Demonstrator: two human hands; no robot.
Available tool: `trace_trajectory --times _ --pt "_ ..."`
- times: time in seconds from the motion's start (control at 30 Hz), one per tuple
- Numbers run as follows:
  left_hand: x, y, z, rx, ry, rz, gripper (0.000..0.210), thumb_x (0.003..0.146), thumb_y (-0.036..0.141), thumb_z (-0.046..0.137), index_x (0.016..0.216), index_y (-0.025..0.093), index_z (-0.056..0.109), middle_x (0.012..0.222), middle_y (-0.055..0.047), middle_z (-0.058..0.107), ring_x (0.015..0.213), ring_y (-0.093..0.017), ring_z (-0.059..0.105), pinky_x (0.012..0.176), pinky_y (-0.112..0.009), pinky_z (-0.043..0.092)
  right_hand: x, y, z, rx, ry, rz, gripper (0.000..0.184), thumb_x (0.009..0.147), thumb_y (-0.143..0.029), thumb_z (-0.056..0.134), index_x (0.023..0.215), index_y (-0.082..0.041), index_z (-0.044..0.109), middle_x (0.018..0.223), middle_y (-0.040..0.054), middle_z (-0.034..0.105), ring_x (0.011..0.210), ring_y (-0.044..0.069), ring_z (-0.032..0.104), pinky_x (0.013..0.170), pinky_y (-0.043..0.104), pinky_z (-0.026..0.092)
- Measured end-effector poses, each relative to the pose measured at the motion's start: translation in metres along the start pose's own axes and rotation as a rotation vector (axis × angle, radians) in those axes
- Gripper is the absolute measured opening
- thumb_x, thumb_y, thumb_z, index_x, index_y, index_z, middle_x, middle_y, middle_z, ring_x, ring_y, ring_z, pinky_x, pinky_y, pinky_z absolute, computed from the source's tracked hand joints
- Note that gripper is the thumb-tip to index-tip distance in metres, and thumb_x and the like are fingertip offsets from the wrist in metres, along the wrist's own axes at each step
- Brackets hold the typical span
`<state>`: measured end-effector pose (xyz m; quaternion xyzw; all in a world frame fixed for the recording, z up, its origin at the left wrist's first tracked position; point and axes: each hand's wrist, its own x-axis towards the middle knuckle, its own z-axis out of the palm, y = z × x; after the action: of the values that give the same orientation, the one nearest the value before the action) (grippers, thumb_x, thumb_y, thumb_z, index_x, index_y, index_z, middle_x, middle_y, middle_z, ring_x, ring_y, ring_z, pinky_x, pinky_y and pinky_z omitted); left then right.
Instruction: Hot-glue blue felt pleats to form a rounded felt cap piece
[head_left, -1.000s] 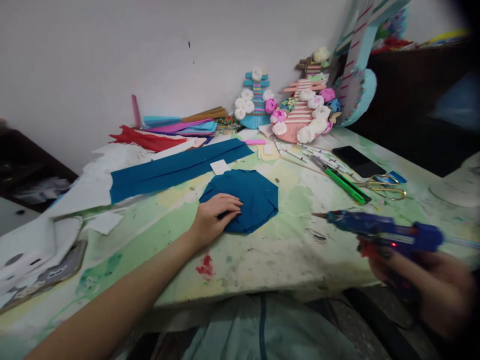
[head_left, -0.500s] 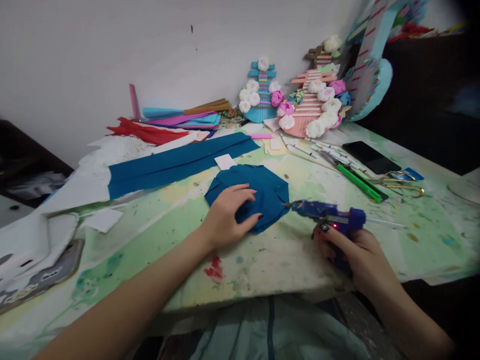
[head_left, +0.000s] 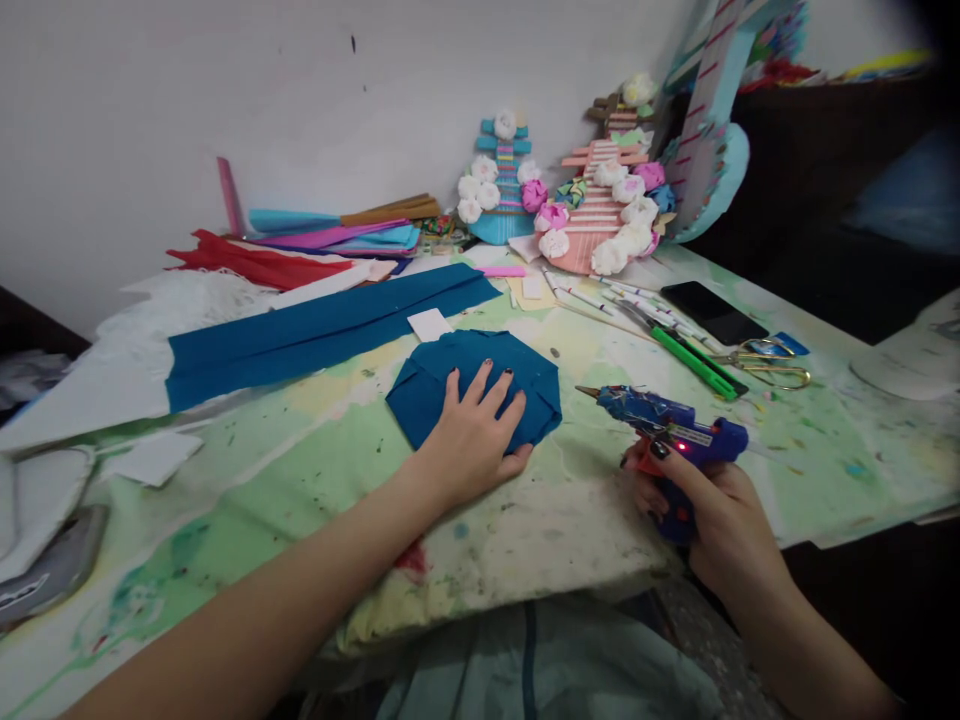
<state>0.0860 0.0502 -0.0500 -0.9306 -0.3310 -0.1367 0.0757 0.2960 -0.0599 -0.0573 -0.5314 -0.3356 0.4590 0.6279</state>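
Note:
A folded, roughly round piece of blue paper (head_left: pixel 525 375) lies on the paint-stained table (head_left: pixel 585 510). My left hand (head_left: pixel 472 440) lies flat on its near part, fingers spread. My right hand (head_left: pixel 705 510) grips a blue glue gun (head_left: pixel 667 425) whose small red light is on. The gun's nozzle points left and hangs just right of the blue piece, apart from it. A long blue paper strip (head_left: pixel 315 330) lies behind and to the left.
Green markers (head_left: pixel 690 362), white pens, gold-handled scissors (head_left: pixel 765 362) and a black phone (head_left: pixel 712 312) lie at the right. Craft pieces with paper flowers (head_left: pixel 592 215) lean on the wall. Coloured paper sheets (head_left: pixel 330 240) and white paper (head_left: pixel 120 350) cover the back left.
My left hand went from curled at the paper's edge to flat on it. My right hand brought the glue gun in from the far right, touched its nozzle to the paper, then drew slightly back.

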Motion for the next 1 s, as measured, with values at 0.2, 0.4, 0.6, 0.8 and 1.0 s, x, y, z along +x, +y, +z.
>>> trace_trajectory --times 0.2,0.4,0.6,0.8,1.0 --pt "0.003 0.008 -0.003 -0.042 0.02 -0.073 0.053 0.084 0.038 0.051 0.13 0.012 0.053 0.142 -0.02 0.046 0.136 -0.04 0.032 0.106 -0.068 0.023 0.003 -0.002 0.001 0.15 0.045 -0.027 0.019 0.075 -0.034 0.073 0.077 -0.017 0.066 0.075 0.0025 0.062 0.047 0.007 0.039 0.043 0.022 0.033" --pt "0.011 0.019 0.004 0.024 0.101 -0.117 0.046 0.085 0.04 0.052 0.123 0.013 0.058 0.132 -0.022 0.053 0.129 -0.042 0.04 0.1 -0.069 0.029 0.002 -0.006 0.001 0.187 0.078 -0.066 0.018 0.075 -0.034 0.07 0.076 -0.018 0.064 0.074 0.002 0.062 0.046 0.007 0.036 0.043 0.022 0.033" --pt "0.011 0.018 0.007 -0.041 0.108 -0.133 0.042 0.084 0.034 0.056 0.12 0.012 0.06 0.132 -0.025 0.052 0.131 -0.044 0.037 0.099 -0.073 0.024 0.002 -0.003 -0.001 0.118 0.011 -0.029 0.022 0.078 -0.038 0.068 0.078 -0.016 0.066 0.054 -0.0015 0.052 0.045 0.009 0.04 0.043 0.022 0.035" --pt "-0.004 -0.022 -0.009 -0.476 0.251 -0.085 0.025 0.091 0.032 0.051 0.107 0.02 0.066 0.129 -0.013 0.059 0.125 -0.029 0.052 0.106 -0.053 0.038 0.001 -0.004 -0.007 -0.065 -0.098 0.06 0.031 0.075 -0.046 0.07 0.074 -0.015 0.069 0.051 -0.0005 0.053 0.043 0.01 0.044 0.041 0.022 0.037" --pt "-0.004 -0.043 -0.009 -0.658 0.443 -0.245 0.01 0.082 0.026 0.065 0.076 0.019 0.067 0.106 -0.008 0.071 0.107 -0.025 0.064 0.096 -0.045 0.049 -0.005 -0.001 -0.007 -0.427 -0.197 -0.042 0.031 0.074 -0.048 0.069 0.079 -0.017 0.072 0.077 0.0061 0.07 0.07 0.021 0.062 0.061 0.028 0.05"
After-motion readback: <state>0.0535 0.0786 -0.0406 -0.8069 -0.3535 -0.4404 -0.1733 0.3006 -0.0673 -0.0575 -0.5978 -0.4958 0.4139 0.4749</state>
